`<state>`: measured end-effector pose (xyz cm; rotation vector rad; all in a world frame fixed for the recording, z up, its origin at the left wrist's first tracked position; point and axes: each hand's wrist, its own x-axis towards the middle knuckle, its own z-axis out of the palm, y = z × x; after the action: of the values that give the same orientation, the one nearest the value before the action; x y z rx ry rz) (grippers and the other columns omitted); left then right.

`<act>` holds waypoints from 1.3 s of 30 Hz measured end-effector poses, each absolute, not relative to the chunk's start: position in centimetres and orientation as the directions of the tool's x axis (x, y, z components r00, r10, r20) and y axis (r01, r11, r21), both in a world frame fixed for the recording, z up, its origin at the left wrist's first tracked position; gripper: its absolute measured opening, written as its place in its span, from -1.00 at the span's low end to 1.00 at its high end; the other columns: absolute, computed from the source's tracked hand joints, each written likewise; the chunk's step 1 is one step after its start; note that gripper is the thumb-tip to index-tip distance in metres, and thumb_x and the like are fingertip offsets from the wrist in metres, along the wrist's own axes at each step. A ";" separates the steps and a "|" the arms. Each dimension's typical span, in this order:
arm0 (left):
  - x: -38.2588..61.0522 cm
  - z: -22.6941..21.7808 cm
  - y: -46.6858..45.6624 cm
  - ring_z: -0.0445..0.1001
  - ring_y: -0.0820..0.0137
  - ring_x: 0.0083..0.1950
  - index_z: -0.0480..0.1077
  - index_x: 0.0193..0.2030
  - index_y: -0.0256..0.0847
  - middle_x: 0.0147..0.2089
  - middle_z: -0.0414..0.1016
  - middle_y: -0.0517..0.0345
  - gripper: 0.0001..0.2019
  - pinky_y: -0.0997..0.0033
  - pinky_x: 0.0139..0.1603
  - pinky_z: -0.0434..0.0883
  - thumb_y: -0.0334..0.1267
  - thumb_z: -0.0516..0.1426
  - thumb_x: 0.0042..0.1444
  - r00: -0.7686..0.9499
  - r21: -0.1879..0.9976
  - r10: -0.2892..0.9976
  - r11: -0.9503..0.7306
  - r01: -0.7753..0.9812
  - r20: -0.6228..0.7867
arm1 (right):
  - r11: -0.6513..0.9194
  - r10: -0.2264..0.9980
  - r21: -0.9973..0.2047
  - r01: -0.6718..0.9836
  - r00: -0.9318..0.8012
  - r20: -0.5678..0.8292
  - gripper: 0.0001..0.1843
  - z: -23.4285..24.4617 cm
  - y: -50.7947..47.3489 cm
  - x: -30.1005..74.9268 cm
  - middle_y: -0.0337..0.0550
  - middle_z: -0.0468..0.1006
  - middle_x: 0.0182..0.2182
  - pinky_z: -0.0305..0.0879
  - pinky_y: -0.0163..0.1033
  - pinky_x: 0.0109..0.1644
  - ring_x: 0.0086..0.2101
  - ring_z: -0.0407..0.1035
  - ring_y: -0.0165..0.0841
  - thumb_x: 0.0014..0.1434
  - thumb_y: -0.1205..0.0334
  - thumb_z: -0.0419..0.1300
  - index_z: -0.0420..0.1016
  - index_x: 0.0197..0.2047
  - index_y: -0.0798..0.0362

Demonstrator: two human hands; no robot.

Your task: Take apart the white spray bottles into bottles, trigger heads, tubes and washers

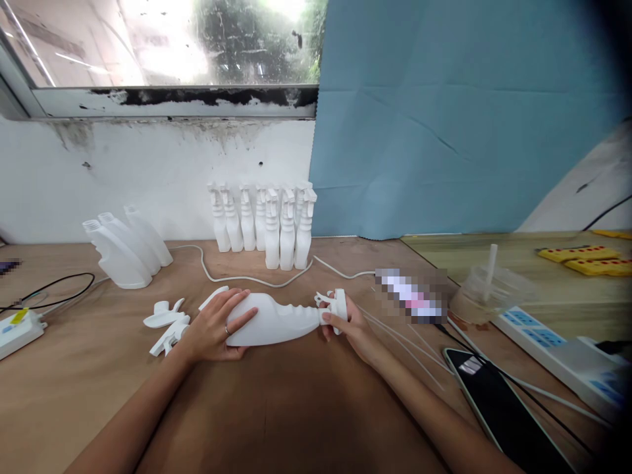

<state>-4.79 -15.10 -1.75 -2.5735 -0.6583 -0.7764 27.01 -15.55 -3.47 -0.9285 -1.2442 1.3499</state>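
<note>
A white plastic spray bottle (276, 319) lies on its side on the wooden table (296, 408), neck pointing right. My left hand (214, 329) rests over its base, fingers curved around the body. My right hand (348, 326) pinches the white trigger sprayer head (336, 306) at the bottle's neck. Just left of my left hand lie loose white trigger heads (165, 322).
Several finished spray bottles (264, 224) stand in a cluster by the wall. Capless white bottles (126, 250) lean at the left. Thin white dip tubes (405, 339), a phone (498, 401), a plastic cup with straw (486, 289), power strips (553, 345) and cables lie to the right.
</note>
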 end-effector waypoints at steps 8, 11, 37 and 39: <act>-4.8 -1.8 -15.1 0.18 -0.08 0.24 0.05 0.33 -0.17 0.29 0.09 -0.27 -0.24 -0.15 0.13 0.27 -0.21 0.18 -0.05 0.738 -0.206 0.328 -0.823 0.530 0.589 | 0.060 0.979 -0.976 -0.209 -0.176 0.098 -0.50 -3.4 -15.6 27.0 -0.26 0.48 -0.35 0.25 -0.31 -0.54 -0.57 0.35 -0.43 0.00 0.06 0.35 0.18 -0.12 -0.03; -4.7 -1.9 -15.1 0.18 -0.07 0.24 0.05 0.33 -0.18 0.29 0.09 -0.28 -0.24 -0.15 0.13 0.26 -0.18 0.18 -0.04 0.738 -0.197 0.336 -0.824 0.531 0.585 | 0.070 0.989 -0.985 -0.156 -0.121 0.089 -0.57 -3.4 -15.5 27.0 -0.33 0.44 -0.46 0.10 -0.36 -0.63 -0.70 0.19 -0.55 0.03 0.04 0.32 0.20 -0.17 0.00; -3.6 -1.8 -15.5 0.20 -0.05 0.24 0.09 0.32 -0.11 0.28 0.12 -0.21 -0.24 -0.12 0.14 0.28 -0.20 0.22 -0.06 0.681 -0.122 0.353 -0.829 0.545 0.642 | 0.089 0.994 -0.947 -0.307 -0.029 0.103 -0.56 -2.9 -16.0 26.7 -0.39 0.32 -0.47 -0.04 -0.39 -0.67 -0.71 0.03 -0.60 -0.02 0.06 0.34 0.23 -0.17 -0.05; -3.7 -1.8 -15.5 0.21 -0.04 0.23 0.08 0.32 -0.12 0.28 0.12 -0.21 -0.24 -0.11 0.14 0.28 -0.19 0.22 -0.06 0.672 -0.105 0.362 -0.830 0.548 0.645 | 0.067 0.989 -0.936 -0.346 -0.102 0.108 -0.52 -2.5 -16.2 26.8 -0.37 0.34 -0.43 0.05 -0.34 -0.63 -0.72 0.05 -0.59 -0.02 0.04 0.33 0.24 -0.08 -0.08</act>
<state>-3.66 -15.55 -1.78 -2.5976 -0.7257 -0.9111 26.75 -16.19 -2.53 -0.8260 -1.0711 1.3740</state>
